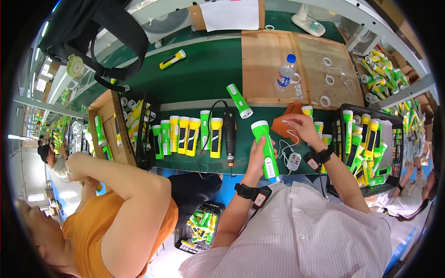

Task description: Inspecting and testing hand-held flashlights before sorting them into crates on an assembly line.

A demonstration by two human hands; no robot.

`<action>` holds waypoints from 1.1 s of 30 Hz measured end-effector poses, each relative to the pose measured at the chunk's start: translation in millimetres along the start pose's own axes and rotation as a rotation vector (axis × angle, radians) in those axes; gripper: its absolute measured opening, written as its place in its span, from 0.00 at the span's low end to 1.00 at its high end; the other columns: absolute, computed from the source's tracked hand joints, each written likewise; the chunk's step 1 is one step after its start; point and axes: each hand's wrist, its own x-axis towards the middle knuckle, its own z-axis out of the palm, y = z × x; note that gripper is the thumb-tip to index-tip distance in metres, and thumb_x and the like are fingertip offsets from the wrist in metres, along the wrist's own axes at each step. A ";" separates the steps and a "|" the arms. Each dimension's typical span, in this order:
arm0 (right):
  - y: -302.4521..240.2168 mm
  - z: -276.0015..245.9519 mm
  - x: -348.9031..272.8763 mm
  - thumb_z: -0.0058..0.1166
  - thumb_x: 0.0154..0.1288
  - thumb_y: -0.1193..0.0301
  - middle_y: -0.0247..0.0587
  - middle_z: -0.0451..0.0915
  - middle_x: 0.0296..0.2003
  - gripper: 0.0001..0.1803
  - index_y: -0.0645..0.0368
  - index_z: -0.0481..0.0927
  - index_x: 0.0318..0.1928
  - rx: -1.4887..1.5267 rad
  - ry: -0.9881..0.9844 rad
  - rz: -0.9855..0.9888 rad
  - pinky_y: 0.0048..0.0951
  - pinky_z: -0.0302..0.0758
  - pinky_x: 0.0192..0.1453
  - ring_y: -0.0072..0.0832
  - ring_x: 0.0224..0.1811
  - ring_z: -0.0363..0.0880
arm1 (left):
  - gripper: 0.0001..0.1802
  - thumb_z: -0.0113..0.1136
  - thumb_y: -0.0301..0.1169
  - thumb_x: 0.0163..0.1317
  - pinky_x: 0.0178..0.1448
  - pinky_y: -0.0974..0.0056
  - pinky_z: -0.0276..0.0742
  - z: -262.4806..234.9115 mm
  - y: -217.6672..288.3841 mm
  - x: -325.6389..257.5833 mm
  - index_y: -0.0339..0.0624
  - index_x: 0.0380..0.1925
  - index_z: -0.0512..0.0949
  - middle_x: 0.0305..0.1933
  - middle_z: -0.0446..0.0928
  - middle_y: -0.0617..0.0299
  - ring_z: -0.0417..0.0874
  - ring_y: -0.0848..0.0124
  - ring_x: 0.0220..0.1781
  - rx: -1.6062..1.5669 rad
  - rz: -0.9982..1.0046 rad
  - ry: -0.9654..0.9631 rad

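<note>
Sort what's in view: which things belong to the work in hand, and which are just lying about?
Likely belong:
- green, white-rimmed plastic flashlight in the left hand
- row of green and yellow flashlights

Apparently not:
- clear plastic bottle, blue cap
- black fabric bag

Seen from above, a green surface (204,78) lies before the left of 2 fisheye cameras worn side by side on a person's head. The upright view faces forward and steeply down, the wearer's striped shirt (296,231) very close at the lower edge, the left hand (257,155) and right hand (303,127) near, just right of center. The wide lens also takes in a co-worker (125,217) close at left and a metal beam (403,95) at right, curving the scene toward a dark, rounded rim.
</note>
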 end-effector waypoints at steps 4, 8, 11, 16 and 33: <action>-51.0 19.6 -29.3 0.56 0.57 0.77 0.42 0.82 0.32 0.09 0.60 0.81 0.39 -0.111 0.000 -0.187 0.22 0.74 0.30 0.23 0.26 0.79 | 0.18 0.44 0.36 0.66 0.43 0.60 0.77 12.3 -1.2 5.1 0.43 0.54 0.61 0.46 0.71 0.54 0.77 0.65 0.39 -0.047 -0.033 -0.101; -70.2 20.3 -39.7 0.57 0.55 0.76 0.45 0.81 0.28 0.08 0.62 0.81 0.37 -0.442 0.086 -0.306 0.26 0.74 0.31 0.32 0.26 0.81 | 0.37 0.46 0.23 0.61 0.51 0.66 0.71 25.1 2.0 3.3 0.51 0.69 0.44 0.50 0.68 0.58 0.73 0.71 0.45 0.052 -0.054 -0.255; -72.0 15.6 -43.5 0.57 0.55 0.75 0.44 0.81 0.28 0.06 0.61 0.81 0.35 -0.518 0.161 -0.341 0.29 0.75 0.33 0.37 0.28 0.80 | 0.45 0.49 0.21 0.58 0.46 0.68 0.73 30.0 8.7 -0.1 0.56 0.70 0.37 0.51 0.67 0.58 0.74 0.71 0.41 0.072 -0.038 -0.270; -76.0 11.5 -54.3 0.54 0.53 0.77 0.43 0.80 0.30 0.09 0.60 0.80 0.37 -0.777 0.138 -0.492 0.30 0.76 0.35 0.38 0.31 0.80 | 0.44 0.53 0.22 0.57 0.38 0.68 0.75 36.0 8.0 -7.6 0.53 0.69 0.40 0.50 0.67 0.58 0.74 0.72 0.36 0.222 0.056 -0.268; -73.9 12.5 -53.9 0.52 0.49 0.77 0.40 0.79 0.30 0.11 0.59 0.79 0.37 -0.925 -0.004 -0.633 0.32 0.76 0.35 0.35 0.31 0.80 | 0.47 0.58 0.24 0.51 0.55 0.65 0.69 29.3 5.3 -13.8 0.41 0.67 0.42 0.58 0.63 0.52 0.70 0.65 0.55 0.606 0.204 -0.195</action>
